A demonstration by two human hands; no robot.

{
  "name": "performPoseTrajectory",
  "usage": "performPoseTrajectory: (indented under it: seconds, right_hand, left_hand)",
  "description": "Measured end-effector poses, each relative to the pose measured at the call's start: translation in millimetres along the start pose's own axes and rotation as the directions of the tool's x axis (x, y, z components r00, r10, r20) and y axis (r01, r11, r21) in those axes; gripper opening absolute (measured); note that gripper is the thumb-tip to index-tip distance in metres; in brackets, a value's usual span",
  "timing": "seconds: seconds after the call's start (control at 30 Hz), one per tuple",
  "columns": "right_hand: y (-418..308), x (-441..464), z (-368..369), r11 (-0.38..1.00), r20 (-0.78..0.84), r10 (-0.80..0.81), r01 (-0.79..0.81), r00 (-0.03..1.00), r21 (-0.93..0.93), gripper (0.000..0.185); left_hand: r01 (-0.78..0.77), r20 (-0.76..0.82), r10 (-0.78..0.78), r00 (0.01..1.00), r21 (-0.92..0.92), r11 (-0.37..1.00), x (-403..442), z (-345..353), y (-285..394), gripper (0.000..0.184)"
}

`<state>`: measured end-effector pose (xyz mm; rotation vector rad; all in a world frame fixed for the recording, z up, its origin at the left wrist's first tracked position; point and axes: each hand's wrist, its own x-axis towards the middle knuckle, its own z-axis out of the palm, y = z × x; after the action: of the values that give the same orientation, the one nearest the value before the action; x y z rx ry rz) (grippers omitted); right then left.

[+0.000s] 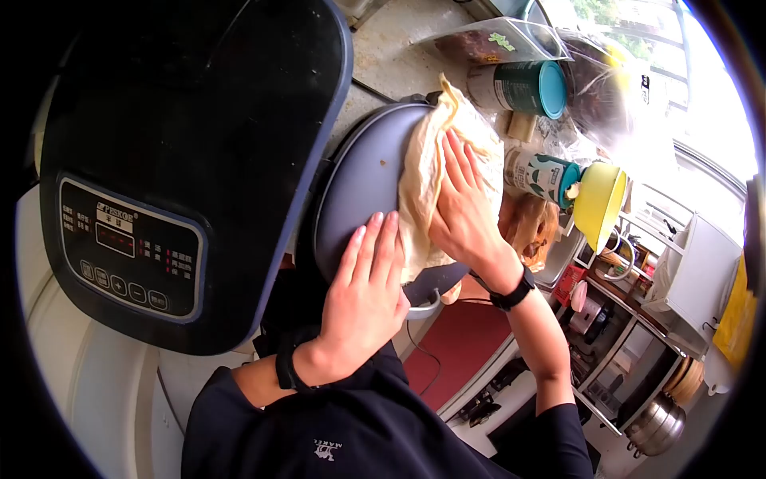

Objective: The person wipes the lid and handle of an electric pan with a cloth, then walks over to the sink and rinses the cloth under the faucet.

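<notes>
My left hand (363, 299) lies with fingers stretched out on the smooth grey-blue domed surface (359, 184) of a round, dark-rimmed appliance or pot. What kind it is I cannot tell. A crumpled cream cloth (423, 172) drapes over the right side of that dome. Flat on the cloth rests my right hand (467, 211), its fingers extended and pointing up the view. Both wrists wear black bands. Part of the dome is hidden under the cloth and hands.
A large black cooker (191, 160) with a button panel stands close on the left. To the right are a green-lidded can (519, 88), another can (538, 176), a yellow bowl (600, 206) and plastic bags. Beyond, shelves hold steel pots (656, 425). A cable (372, 90) runs behind the dome.
</notes>
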<state>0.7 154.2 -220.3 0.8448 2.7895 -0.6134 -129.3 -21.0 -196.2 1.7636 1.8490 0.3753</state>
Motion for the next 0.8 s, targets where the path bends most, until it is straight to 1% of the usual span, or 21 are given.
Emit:
performPoseTrajectory:
  seconds: [0.1,0.13,0.23,0.3,0.37,0.43,0.47,0.5,0.57,0.6,0.67,0.7,0.73,0.77,0.8]
  right_hand:
    - [-7,-12,1,0.998,-0.006,0.016,-0.016,1.0,0.064,0.063]
    - [-4,-23,3,0.996,0.004,-0.009,0.008,1.0,0.092,0.064]
    - [7,-27,0,1.0,0.066,-0.019,0.018,0.998,0.018,0.063]
    - [9,-9,0,0.999,0.013,0.009,-0.008,1.0,-0.052,0.061]
    - [-2,7,5,0.999,-0.044,-0.042,0.041,0.998,-0.013,0.06]
    - [-12,4,10,0.993,0.024,-0.116,0.114,0.993,0.04,0.06]
    - [-14,-2,8,0.979,0.075,-0.203,0.2,0.976,0.047,0.06]
    - [-15,-6,6,0.958,0.127,-0.287,0.281,0.949,0.061,0.059]
    - [-8,1,-7,0.964,0.156,-0.267,0.261,0.951,0.06,0.058]
    - [-2,7,-6,0.978,0.126,-0.206,0.205,0.97,0.023,0.058]
    - [0,21,-12,0.991,0.045,-0.11,0.113,0.993,-0.069,0.056]
    - [-5,23,-5,0.991,0.003,-0.12,0.12,0.993,-0.066,0.054]
    - [-11,20,0,0.985,0.038,-0.157,0.159,0.987,-0.062,0.056]
    - [-15,13,5,0.979,0.074,-0.19,0.194,0.979,-0.056,0.058]
    - [-13,7,6,0.955,0.066,-0.293,0.296,0.954,-0.026,0.059]
  left_hand:
    - [-0.008,-0.014,0.008,1.0,-0.022,1.0,0,1,-4,0.063]
    - [-0.013,-0.014,0.012,1.0,-0.029,1.0,0,2,-4,0.063]
    - [-0.008,-0.019,0.008,1.0,-0.023,1.0,-1,2,-3,0.065]
    - [-0.01,-0.025,0.009,1.0,-0.014,1.0,-1,4,-1,0.065]
    - [-0.018,-0.024,0.017,1.0,-0.023,1.0,0,4,-3,0.058]
    - [-0.014,-0.004,0.014,1.0,-0.043,0.999,-2,7,-2,0.054]
    - [-0.017,-0.012,0.016,1.0,-0.074,0.997,-4,12,-2,0.049]
    - [-0.016,-0.017,0.014,1.0,-0.086,0.996,-4,13,-2,0.049]
    - [-0.014,-0.017,0.012,1.0,-0.11,0.994,-4,15,-2,0.05]
    - [-0.028,-0.069,0.021,0.997,-0.091,0.996,-3,15,-3,0.052]
    - [-0.034,-0.093,0.027,0.995,-0.073,0.997,0,13,-3,0.053]
    - [-0.035,-0.104,0.028,0.994,-0.064,0.997,0,11,-3,0.054]
    - [-0.015,-0.025,0.014,1.0,-0.042,0.999,-1,10,-1,0.056]
    - [-0.009,-0.011,0.009,1.0,-0.049,0.999,-2,12,-1,0.056]
    - [-0.003,0.003,0.003,1.0,-0.058,0.998,-4,15,0,0.056]
